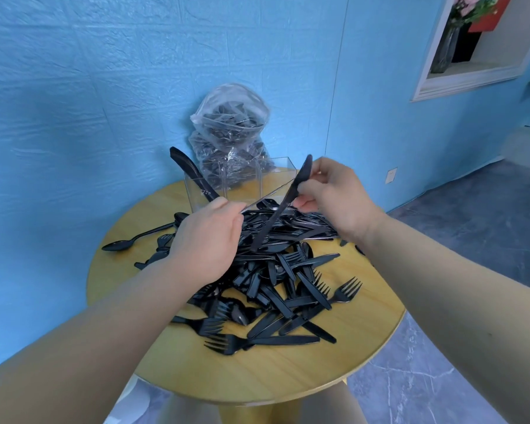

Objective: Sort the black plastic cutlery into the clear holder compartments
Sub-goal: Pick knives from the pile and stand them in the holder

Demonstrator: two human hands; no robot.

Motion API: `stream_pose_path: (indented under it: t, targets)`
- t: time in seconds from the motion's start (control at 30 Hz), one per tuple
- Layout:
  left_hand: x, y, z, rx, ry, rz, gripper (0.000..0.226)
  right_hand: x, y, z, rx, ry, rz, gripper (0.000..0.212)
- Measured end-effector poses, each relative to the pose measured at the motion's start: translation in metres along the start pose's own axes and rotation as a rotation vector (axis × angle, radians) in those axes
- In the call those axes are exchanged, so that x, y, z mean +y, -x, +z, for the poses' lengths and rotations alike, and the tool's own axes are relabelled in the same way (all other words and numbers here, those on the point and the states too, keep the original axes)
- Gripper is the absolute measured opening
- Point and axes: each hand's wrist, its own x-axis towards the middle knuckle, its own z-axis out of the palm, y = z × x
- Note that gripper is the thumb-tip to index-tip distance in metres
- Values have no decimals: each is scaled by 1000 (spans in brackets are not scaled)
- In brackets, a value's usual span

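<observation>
A heap of black plastic forks, knives and spoons (276, 280) covers the round wooden table (257, 371). Behind it stands the clear holder (282, 175) with compartments, and several black knives (190, 172) stick up from its left compartment. My right hand (331, 194) pinches a black knife (282, 206) held steeply over the heap, just in front of the holder. My left hand (208, 240) hovers over the heap's left side with fingers curled round a thin piece of cutlery (263, 198) that points toward the holder.
A clear plastic bag (230, 133) full of more black cutlery stands behind the holder against the blue wall. A lone spoon (126, 243) lies at the table's left edge. Grey floor lies to the right of the table.
</observation>
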Motion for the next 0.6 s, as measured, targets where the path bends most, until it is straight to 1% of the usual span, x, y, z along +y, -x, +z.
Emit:
stream_pose_path:
  t: [0.07,0.13,0.17,0.2,0.23,0.33,0.4,0.43,0.5,0.6]
  targets:
    - [0,1,2,-44,8,13,38,6,3,7,-67,-145,78,13]
    - [-1,4,4,-88,42,14,35,13,4,14,-95,-222,115,11]
    - [-2,5,5,-99,53,11,32,16,4,17,-94,-221,128,10]
    - [-2,7,6,-99,50,6,31,20,3,19,-86,-171,132,9]
    - [-3,8,6,-91,36,-2,30,24,2,20,-75,-54,121,9]
    - [-8,11,7,-92,-46,-36,34,38,-2,15,-73,515,35,17]
    - [-12,13,7,-121,-90,-69,33,44,-4,14,-175,810,-34,16]
    - [-14,13,8,-132,-105,-81,33,47,-4,14,-247,903,-63,14]
    - [-16,15,10,-135,-116,-87,31,52,-3,17,-354,1017,-105,20]
    - [-19,16,12,-131,-117,-80,30,55,-5,20,-395,1064,-129,29]
